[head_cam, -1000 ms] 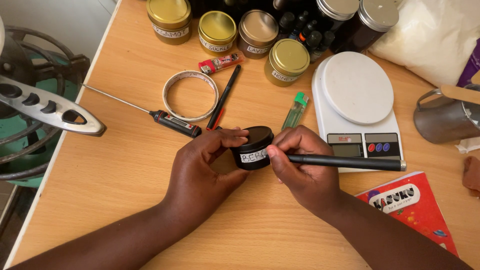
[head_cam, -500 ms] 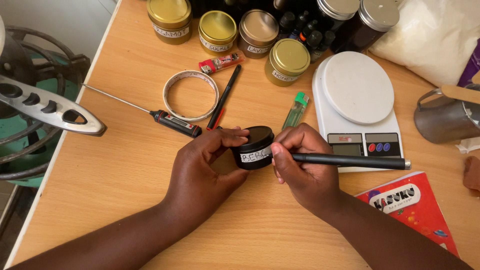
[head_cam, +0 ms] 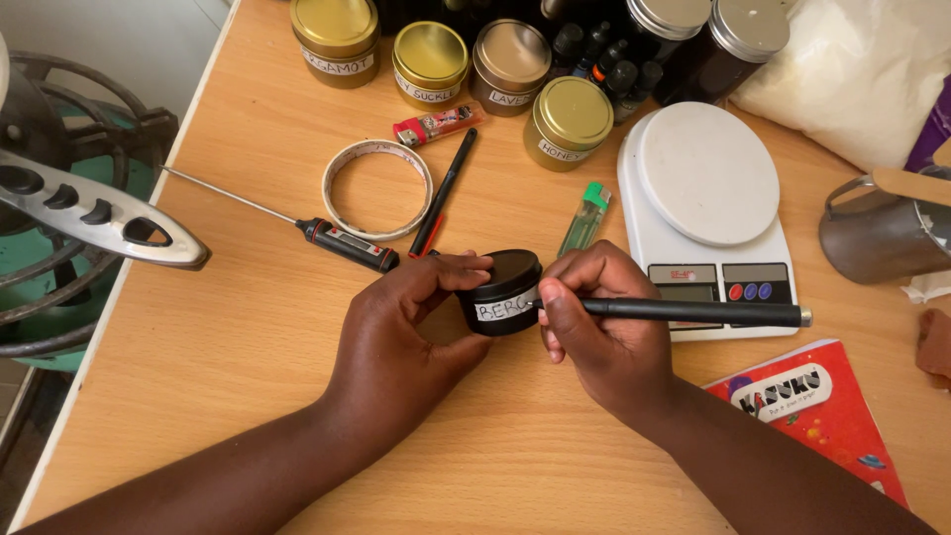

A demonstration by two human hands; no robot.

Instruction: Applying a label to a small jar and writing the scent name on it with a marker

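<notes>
I see my left hand [head_cam: 401, 322] wrapped around a small black tin [head_cam: 502, 292] at the near middle of the wooden table [head_cam: 248, 327], thumb and fingers clamping its sides. My right hand [head_cam: 599, 332] pinches a black marker [head_cam: 693, 312], its tip touching the tin's white label [head_cam: 505, 310]. A white kitchen scale [head_cam: 703, 188] sits just right, a green lighter [head_cam: 586, 218] just beyond.

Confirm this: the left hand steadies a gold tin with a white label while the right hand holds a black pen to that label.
Not quite. In the head view the tin steadied by the left hand is black, not gold. The right hand does hold the black pen to its white label.
</notes>
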